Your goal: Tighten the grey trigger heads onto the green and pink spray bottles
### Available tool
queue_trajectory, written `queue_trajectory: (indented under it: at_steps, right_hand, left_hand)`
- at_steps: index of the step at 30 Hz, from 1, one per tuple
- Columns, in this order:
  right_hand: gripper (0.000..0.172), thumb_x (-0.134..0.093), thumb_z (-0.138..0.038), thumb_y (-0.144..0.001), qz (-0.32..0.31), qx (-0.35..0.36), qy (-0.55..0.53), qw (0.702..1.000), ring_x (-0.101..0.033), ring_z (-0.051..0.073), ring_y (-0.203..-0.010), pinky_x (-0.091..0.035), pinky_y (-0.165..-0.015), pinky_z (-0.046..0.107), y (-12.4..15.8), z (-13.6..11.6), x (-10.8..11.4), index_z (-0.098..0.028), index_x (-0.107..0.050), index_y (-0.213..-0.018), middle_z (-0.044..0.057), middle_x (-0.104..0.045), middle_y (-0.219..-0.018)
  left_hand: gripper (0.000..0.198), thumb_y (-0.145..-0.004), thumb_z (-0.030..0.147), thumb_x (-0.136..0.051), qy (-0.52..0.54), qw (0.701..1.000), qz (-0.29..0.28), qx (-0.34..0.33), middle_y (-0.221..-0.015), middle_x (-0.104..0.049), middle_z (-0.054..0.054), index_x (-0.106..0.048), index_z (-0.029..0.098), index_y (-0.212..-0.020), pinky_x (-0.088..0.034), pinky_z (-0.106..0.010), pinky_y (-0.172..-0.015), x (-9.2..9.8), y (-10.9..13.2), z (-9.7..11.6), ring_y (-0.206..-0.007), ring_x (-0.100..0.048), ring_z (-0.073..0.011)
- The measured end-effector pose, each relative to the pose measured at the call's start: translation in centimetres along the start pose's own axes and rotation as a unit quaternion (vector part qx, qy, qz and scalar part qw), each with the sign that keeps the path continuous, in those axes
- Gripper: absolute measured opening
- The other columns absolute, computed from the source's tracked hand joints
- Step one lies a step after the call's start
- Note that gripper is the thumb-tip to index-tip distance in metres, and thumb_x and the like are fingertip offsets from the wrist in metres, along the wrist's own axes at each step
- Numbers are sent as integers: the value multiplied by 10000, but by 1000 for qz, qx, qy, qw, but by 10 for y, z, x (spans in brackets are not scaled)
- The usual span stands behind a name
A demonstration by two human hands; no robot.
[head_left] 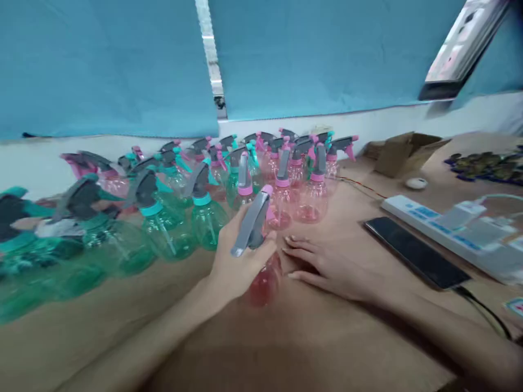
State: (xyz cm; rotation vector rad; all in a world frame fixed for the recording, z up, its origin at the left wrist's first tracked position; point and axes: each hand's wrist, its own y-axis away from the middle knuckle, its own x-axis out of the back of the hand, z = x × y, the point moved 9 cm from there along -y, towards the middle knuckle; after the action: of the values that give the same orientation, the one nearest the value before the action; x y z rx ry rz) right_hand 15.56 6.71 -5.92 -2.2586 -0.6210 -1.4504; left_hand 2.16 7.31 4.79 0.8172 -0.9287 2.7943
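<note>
So the left hand point(241, 253) is gripping a pink bottle point(263, 280) up around the neck, fingers curling in tight right under the grey sprayer point(252, 220), whose pink tip is pointing away from the person. The bottle is sitting in front of the crowd, near the middle of the table point(229, 337), but its base is pretty blurry, so I can't tell if it's touching the wood. The right hand point(322, 267) is lying palm down just beside it, holding nothing, fingers stretching out toward the bottle with small gaps between them and the thumb sticking out a bit wider. Green bottles point(209, 224) are lining up on the left, and more pink ones point(309, 202) are standing just behind the grip. Over on the right, a phone point(417, 253) is lying next to a white power strip point(433, 226), with an open box point(408, 153) standing farther back.
</note>
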Motion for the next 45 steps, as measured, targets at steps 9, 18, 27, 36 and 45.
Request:
queue_trajectory:
  at_steps: [9,18,27,36,45]
  right_hand:
    - [655,-365,-576,-869,7,7,-3,1000,-300,237,-1338,-260,-1102,426,-1,0,1,-141,-402,-1358,106,-358,-1444]
    - [631,-377,-553,-877,20,19,10,1000,-317,238,-1330,-265,-1097,426,0,-2,1,-145,-404,-1357,117,-372,-1434]
    - [644,-377,-560,-873,17,13,8,1000,-306,233,-1335,-260,-1101,416,0,-1,0,-137,-401,-1358,117,-366,-1438]
    - [654,-355,-570,-876,10,14,11,1000,-297,230,-1339,-250,-1107,413,-1,-1,0,-129,-399,-1358,105,-360,-1443]
    - [628,-372,-556,-877,23,17,2,1000,-319,241,-1328,-258,-1100,427,0,-4,3,-138,-426,-1342,117,-379,-1429]
  left_hand:
    - [109,-757,202,-543,-5,1000,10,-11,-550,-389,81,-475,239,-834,-339,-242,-456,-1,-3,0,-470,-398,-125]
    - [110,-753,199,-542,8,1000,10,-10,-575,-372,77,-457,236,-812,-327,-240,-464,-1,-3,1,-483,-348,-116]
    - [112,-756,202,-544,9,1000,10,-6,-561,-359,82,-445,239,-792,-319,-242,-457,-1,-2,-1,-475,-352,-117]
    - [123,-730,179,-523,11,999,11,-35,-611,-421,64,-415,238,-743,-369,-263,-533,1,-5,6,-527,-403,-128]
    - [115,-713,192,-507,0,1000,1,-30,-564,-363,78,-402,239,-708,-355,-259,-498,0,-7,9,-479,-337,-120]
